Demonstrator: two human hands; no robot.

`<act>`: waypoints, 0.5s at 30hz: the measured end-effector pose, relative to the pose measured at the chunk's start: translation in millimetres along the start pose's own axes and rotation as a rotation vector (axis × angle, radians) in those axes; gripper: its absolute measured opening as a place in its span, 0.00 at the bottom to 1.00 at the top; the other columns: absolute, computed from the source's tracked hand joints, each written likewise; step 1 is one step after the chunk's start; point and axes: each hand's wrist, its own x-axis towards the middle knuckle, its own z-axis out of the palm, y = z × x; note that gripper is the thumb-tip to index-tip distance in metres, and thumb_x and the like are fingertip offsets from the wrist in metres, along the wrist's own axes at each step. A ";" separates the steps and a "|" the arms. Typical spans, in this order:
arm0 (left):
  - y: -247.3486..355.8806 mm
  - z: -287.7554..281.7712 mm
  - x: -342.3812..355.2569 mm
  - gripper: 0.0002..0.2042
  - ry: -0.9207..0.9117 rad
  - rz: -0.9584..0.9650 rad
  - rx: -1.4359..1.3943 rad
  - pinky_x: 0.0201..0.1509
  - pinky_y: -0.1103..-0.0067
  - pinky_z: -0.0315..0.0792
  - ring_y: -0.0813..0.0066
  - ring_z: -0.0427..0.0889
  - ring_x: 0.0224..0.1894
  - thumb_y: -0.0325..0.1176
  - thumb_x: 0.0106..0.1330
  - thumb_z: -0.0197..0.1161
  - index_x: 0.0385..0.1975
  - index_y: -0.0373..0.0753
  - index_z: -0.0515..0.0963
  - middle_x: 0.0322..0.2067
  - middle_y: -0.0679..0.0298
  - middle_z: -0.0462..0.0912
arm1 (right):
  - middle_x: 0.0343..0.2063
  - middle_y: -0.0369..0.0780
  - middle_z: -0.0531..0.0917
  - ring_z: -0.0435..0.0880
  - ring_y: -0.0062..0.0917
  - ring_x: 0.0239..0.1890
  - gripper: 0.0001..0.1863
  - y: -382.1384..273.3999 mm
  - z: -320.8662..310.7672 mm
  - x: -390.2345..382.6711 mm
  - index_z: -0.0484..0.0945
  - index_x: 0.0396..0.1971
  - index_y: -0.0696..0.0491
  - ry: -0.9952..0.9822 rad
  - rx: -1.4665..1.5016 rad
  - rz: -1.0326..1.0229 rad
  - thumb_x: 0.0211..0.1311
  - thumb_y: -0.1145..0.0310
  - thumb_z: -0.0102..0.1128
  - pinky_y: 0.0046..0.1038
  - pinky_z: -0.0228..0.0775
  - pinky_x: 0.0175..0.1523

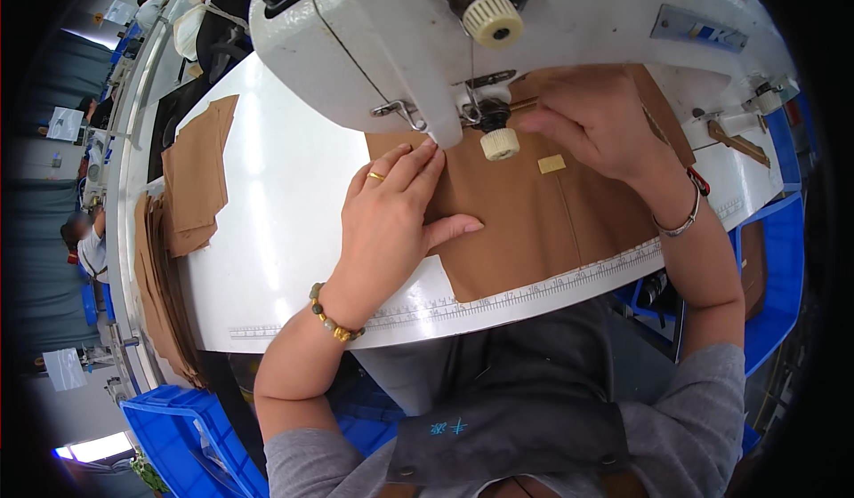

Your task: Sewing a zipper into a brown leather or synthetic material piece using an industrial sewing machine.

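Looking down from the head view: dark grey apron over grey sleeves at the lower edge, 2 forearms reaching up onto a white table (294, 258) with a ruler strip printed along its near rim. Blue bins (182, 431) sit below the table on the left and right.

Left hand (391, 222), beaded bracelet at the wrist and 1 gold ring, lies open and flat, palm down, fingers together, pressing on the left part of a brown fabric panel (525, 222). Fingertips reach the base of the sewing machine (374, 44) head.

Brown fabric panel lies flat on the table, spread from the near rim up under the needle area. A small tan label (551, 164) rests on it just right of the needle.

Right hand (596, 120), metal bangle at the wrist, fingers curled and pinching the fabric edge just beside the presser foot (492, 117).

Far left: 2 stacks of cut brown pieces (196, 178), 1 on the table, 1 at its edge.
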 end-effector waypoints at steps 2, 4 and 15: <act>-1.4 1.4 0.6 0.39 0.006 -0.007 -0.013 0.66 0.64 0.73 0.56 0.81 0.64 0.61 0.50 0.77 0.53 0.33 0.85 0.59 0.59 0.85 | 0.17 0.37 0.76 0.78 0.35 0.21 0.20 -0.2 -3.0 -0.9 0.80 0.20 0.50 -0.015 -0.027 -0.152 0.62 0.52 0.73 0.37 0.69 0.27; -1.7 2.3 0.0 0.39 0.012 -0.008 -0.016 0.66 0.64 0.73 0.56 0.81 0.64 0.61 0.49 0.77 0.54 0.33 0.85 0.59 0.59 0.85 | 0.18 0.36 0.76 0.77 0.32 0.20 0.18 -8.6 -4.4 -1.3 0.80 0.21 0.49 0.027 -0.041 -0.248 0.61 0.53 0.74 0.35 0.68 0.26; -1.1 -3.2 -7.1 0.23 0.002 0.056 0.035 0.67 0.65 0.73 0.61 0.77 0.67 0.35 0.73 0.64 0.67 0.40 0.77 0.66 0.57 0.79 | 0.38 0.41 0.84 0.87 0.29 0.33 0.57 -154.4 28.9 -4.6 0.51 0.77 0.69 0.000 0.337 0.098 0.60 0.54 0.77 0.29 0.78 0.35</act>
